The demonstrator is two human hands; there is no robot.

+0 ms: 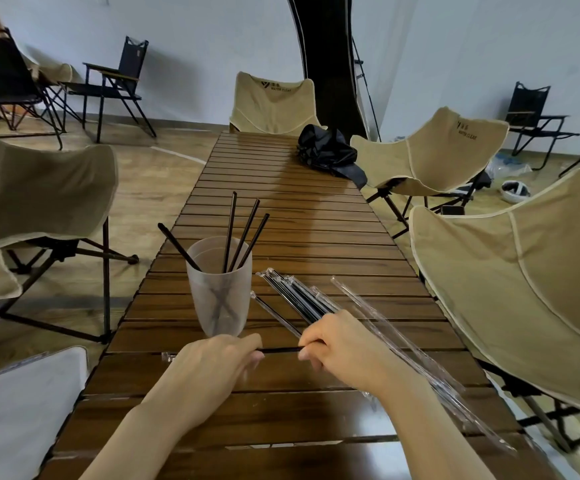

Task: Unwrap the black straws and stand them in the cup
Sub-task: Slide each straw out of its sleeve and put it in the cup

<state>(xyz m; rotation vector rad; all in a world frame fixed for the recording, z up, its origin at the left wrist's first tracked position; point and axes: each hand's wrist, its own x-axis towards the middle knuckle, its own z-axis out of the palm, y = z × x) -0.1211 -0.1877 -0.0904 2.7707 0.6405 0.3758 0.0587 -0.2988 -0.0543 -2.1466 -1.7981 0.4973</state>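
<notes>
Head view: left hand (219, 358) and right hand (337, 344) pinch a thin black straw (281, 350).

I read "WATER CLEAR" on the beige chair (271, 102) at the table's (299, 216) far end, and again on the second beige chair (430, 150) by its right edge.

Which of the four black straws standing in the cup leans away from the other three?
The straw leaning left over the cup's rim, alone; the other three fan upward side by side toward the far rim.
</notes>
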